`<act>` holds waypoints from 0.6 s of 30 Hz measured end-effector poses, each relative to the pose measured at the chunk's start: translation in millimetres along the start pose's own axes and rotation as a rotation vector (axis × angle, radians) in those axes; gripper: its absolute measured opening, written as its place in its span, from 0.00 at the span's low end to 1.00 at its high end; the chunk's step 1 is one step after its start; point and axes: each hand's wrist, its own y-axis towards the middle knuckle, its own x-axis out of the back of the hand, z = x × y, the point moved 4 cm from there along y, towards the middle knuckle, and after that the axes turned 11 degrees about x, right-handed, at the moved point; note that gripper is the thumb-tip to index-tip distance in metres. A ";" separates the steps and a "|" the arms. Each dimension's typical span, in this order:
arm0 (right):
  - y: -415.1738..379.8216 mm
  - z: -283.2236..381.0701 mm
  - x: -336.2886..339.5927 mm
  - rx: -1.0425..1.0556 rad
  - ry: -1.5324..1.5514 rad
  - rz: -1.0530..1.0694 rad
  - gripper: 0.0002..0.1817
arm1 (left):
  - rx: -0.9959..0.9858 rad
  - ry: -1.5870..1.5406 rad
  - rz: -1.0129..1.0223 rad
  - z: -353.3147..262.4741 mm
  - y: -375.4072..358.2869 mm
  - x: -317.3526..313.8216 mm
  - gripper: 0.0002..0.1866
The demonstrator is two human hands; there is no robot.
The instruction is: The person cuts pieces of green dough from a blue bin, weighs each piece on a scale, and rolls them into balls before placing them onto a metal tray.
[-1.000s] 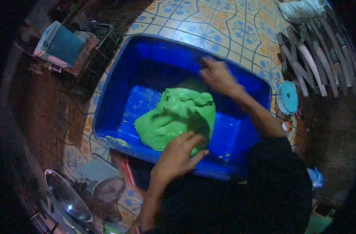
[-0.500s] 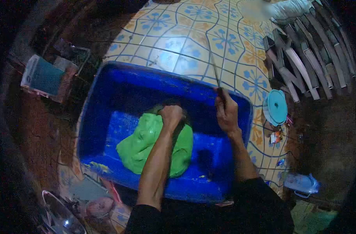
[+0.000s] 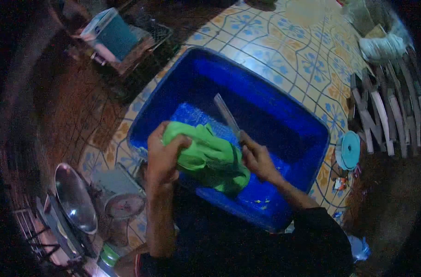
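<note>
A soft green mass (image 3: pixel 203 154), like dough or cloth, is lifted over the near part of a blue rectangular tub (image 3: pixel 307 124). My left hand (image 3: pixel 164 154) grips its left end, with the thumb on top. My right hand (image 3: pixel 259 159) is at the right side of the mass, fingers wrapped round the handle of a knife (image 3: pixel 227 112). The blade points up and away to the left, over the inside of the tub. Whether the fingers of my right hand also touch the green mass is hard to tell. Small yellow bits lie on the tub's floor.
Patterned tiles (image 3: pixel 284 51) surround the tub. To the right are a teal lidded container (image 3: pixel 349 150) and stacked grey bars (image 3: pixel 381 111). A metal bowl (image 3: pixel 75 198) and a round reddish lid (image 3: pixel 124 205) are at lower left. A teal box (image 3: pixel 111 37) is at upper left.
The view has turned and shifted. My left hand has raised the green mass from the tub's floor. My right hand has brought the knife from beyond the far rim to beside the mass.
</note>
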 end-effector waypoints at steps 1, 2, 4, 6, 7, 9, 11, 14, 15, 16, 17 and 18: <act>-15.0 1.6 -28.6 -0.136 0.094 0.111 0.24 | -0.023 -0.089 -0.026 -15.2 -8.8 4.6 0.14; -36.2 16.5 -52.5 -0.071 0.037 0.104 0.25 | -0.044 -0.180 -0.049 -23.9 -15.8 9.9 0.14; -85.0 58.0 -71.6 -0.062 0.104 0.102 0.25 | -0.082 -0.240 -0.070 -40.0 -23.9 24.1 0.14; -94.8 75.9 -72.6 -0.117 0.216 0.155 0.26 | -0.094 -0.172 -0.082 -56.6 -40.7 35.4 0.15; -91.1 80.1 -80.1 -0.106 0.256 0.116 0.26 | -0.181 -0.076 -0.110 -60.0 -48.2 38.7 0.17; -59.3 86.6 -100.4 -0.081 0.281 0.058 0.27 | -0.256 0.027 -0.143 -74.2 -74.7 30.7 0.16; -12.1 101.9 -115.3 -0.023 0.248 0.072 0.27 | -0.380 0.247 -0.408 -84.8 -97.2 35.5 0.16; -63.6 96.3 -137.8 0.173 0.046 0.061 0.27 | -0.302 -0.111 -0.189 -103.7 -92.9 74.6 0.17; -100.8 91.8 -140.9 0.229 0.183 0.061 0.26 | -0.279 -0.120 -0.231 -106.7 -98.9 81.9 0.18; -114.2 92.5 -143.7 0.285 0.324 0.068 0.25 | -0.304 -0.123 -0.255 -108.5 -107.9 82.3 0.18; -102.8 106.5 -148.3 0.300 0.339 0.080 0.25 | -0.334 -0.079 -0.284 -107.4 -119.9 76.6 0.17; -80.6 124.0 -153.1 0.178 0.345 0.085 0.25 | -0.366 -0.031 -0.302 -109.4 -129.2 75.6 0.17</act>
